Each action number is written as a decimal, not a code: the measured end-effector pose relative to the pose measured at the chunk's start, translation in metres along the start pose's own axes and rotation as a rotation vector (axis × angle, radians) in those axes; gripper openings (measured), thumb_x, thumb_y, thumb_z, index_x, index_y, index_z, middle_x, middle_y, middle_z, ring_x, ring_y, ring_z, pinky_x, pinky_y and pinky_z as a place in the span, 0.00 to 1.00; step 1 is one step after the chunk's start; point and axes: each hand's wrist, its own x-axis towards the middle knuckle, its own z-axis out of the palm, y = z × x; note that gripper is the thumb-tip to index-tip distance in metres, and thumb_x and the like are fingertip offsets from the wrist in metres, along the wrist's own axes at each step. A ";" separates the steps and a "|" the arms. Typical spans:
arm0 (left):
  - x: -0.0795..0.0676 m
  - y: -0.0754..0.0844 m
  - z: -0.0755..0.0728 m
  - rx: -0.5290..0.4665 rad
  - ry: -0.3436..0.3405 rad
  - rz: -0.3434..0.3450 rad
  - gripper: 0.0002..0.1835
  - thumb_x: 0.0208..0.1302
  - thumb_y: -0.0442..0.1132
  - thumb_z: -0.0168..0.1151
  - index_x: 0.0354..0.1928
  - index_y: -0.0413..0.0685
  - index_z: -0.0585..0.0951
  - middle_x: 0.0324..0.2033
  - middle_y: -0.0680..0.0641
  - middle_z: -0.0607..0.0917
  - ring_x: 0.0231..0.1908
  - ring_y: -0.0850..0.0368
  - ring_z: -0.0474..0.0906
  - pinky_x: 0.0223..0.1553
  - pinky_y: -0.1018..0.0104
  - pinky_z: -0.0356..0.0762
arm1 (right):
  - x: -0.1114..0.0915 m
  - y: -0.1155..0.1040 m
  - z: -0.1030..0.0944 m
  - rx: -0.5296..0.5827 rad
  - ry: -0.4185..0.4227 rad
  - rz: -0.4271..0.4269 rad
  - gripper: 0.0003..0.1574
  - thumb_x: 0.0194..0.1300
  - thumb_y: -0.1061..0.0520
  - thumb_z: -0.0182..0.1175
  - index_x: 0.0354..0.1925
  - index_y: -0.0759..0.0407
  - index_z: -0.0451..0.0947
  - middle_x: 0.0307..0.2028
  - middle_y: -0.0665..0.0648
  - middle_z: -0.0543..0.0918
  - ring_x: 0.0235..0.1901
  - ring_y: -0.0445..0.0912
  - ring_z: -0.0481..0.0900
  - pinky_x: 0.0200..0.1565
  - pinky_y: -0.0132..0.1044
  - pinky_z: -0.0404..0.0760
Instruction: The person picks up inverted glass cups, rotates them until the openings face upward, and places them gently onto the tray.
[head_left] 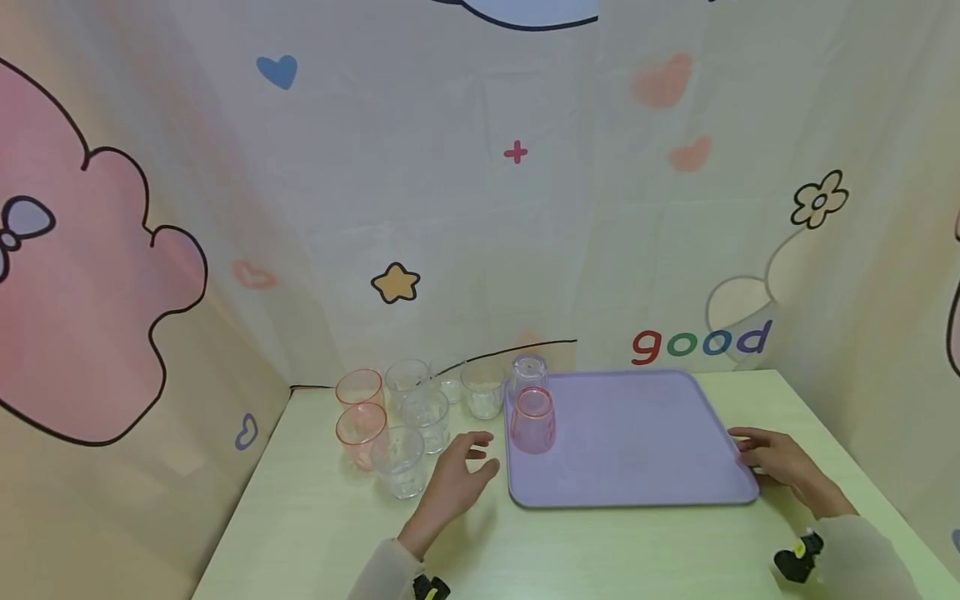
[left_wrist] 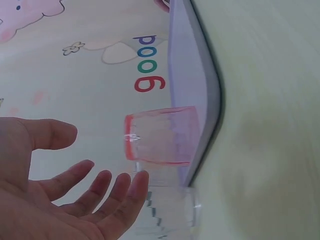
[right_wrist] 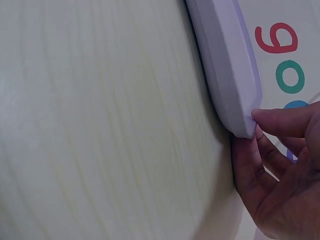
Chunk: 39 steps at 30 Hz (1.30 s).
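My left hand [head_left: 456, 477] hovers over the table between the glasses and the tray, fingers spread and loosely bent, holding nothing. At the right edge of the purple tray [head_left: 637, 492], my right hand [head_left: 780, 461] pinches the rim; in the right wrist view the thumb [right_wrist: 282, 121] is on the rim and the fingers lie below it. On the tray's left side a pink-rimmed glass [head_left: 533, 423] stands upside down, with a clear glass [head_left: 529, 367] upside down behind it. The left wrist view shows the pink-rimmed glass [left_wrist: 162, 136] beyond my left fingertips.
Left of the tray stand several upright clear glasses, among them a near one [head_left: 400, 475] and one beside the tray [head_left: 482, 400]. Two pink-rimmed glasses, one in front [head_left: 363, 437] and one behind [head_left: 360, 387], stand at the far left. A printed curtain [head_left: 480, 208] borders the table's back.
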 end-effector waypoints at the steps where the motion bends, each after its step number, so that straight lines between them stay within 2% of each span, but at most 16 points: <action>1: -0.002 0.003 -0.002 -0.001 0.009 0.018 0.19 0.65 0.41 0.61 0.57 0.48 0.78 0.54 0.47 0.80 0.52 0.46 0.80 0.47 0.59 0.82 | 0.000 0.000 0.000 -0.003 0.000 0.000 0.39 0.65 0.62 0.55 0.70 0.73 0.56 0.59 0.79 0.67 0.47 0.54 0.79 0.42 0.41 0.87; 5: -0.008 0.013 -0.010 0.024 0.054 0.095 0.18 0.65 0.39 0.61 0.57 0.50 0.78 0.54 0.48 0.80 0.53 0.47 0.79 0.43 0.66 0.83 | -0.001 -0.001 0.000 -0.017 0.001 -0.001 0.38 0.66 0.62 0.55 0.70 0.74 0.56 0.58 0.79 0.67 0.48 0.57 0.79 0.42 0.42 0.87; 10: -0.014 0.021 -0.020 0.108 0.116 0.150 0.21 0.64 0.37 0.63 0.59 0.51 0.76 0.56 0.49 0.79 0.55 0.50 0.77 0.47 0.56 0.84 | -0.001 -0.001 0.001 -0.025 0.003 0.000 0.38 0.66 0.62 0.54 0.70 0.73 0.56 0.59 0.79 0.67 0.48 0.58 0.79 0.42 0.42 0.87; 17: -0.023 0.022 -0.036 0.274 0.169 0.178 0.27 0.62 0.42 0.66 0.63 0.52 0.74 0.62 0.46 0.76 0.64 0.47 0.71 0.61 0.48 0.76 | 0.002 0.002 0.001 -0.023 0.001 -0.006 0.38 0.66 0.61 0.54 0.70 0.73 0.56 0.58 0.79 0.68 0.48 0.57 0.80 0.42 0.42 0.87; 22: -0.025 0.014 -0.045 0.419 0.220 0.240 0.28 0.57 0.43 0.69 0.62 0.52 0.75 0.60 0.47 0.76 0.63 0.47 0.71 0.50 0.49 0.82 | 0.003 0.003 0.001 -0.019 -0.001 -0.011 0.38 0.66 0.62 0.54 0.69 0.74 0.56 0.57 0.78 0.68 0.47 0.55 0.80 0.41 0.41 0.87; 26: -0.026 0.006 -0.052 0.579 0.254 0.297 0.30 0.55 0.45 0.70 0.62 0.52 0.76 0.59 0.45 0.77 0.61 0.46 0.72 0.47 0.50 0.82 | 0.003 0.005 0.001 -0.017 -0.004 -0.010 0.38 0.66 0.62 0.55 0.69 0.74 0.56 0.57 0.78 0.68 0.46 0.54 0.80 0.41 0.40 0.86; 32: -0.026 0.000 -0.061 0.776 0.236 0.324 0.32 0.54 0.51 0.71 0.62 0.54 0.75 0.60 0.44 0.75 0.61 0.44 0.71 0.49 0.47 0.80 | 0.003 0.004 0.000 -0.014 0.000 -0.005 0.38 0.65 0.61 0.55 0.69 0.73 0.56 0.58 0.78 0.68 0.46 0.53 0.80 0.41 0.40 0.86; 39: -0.024 -0.011 -0.069 0.922 0.153 0.228 0.35 0.52 0.58 0.70 0.63 0.58 0.75 0.63 0.46 0.74 0.63 0.41 0.68 0.51 0.44 0.78 | 0.001 0.002 0.000 -0.016 -0.002 0.004 0.38 0.66 0.61 0.55 0.70 0.73 0.56 0.59 0.79 0.67 0.48 0.56 0.78 0.42 0.42 0.86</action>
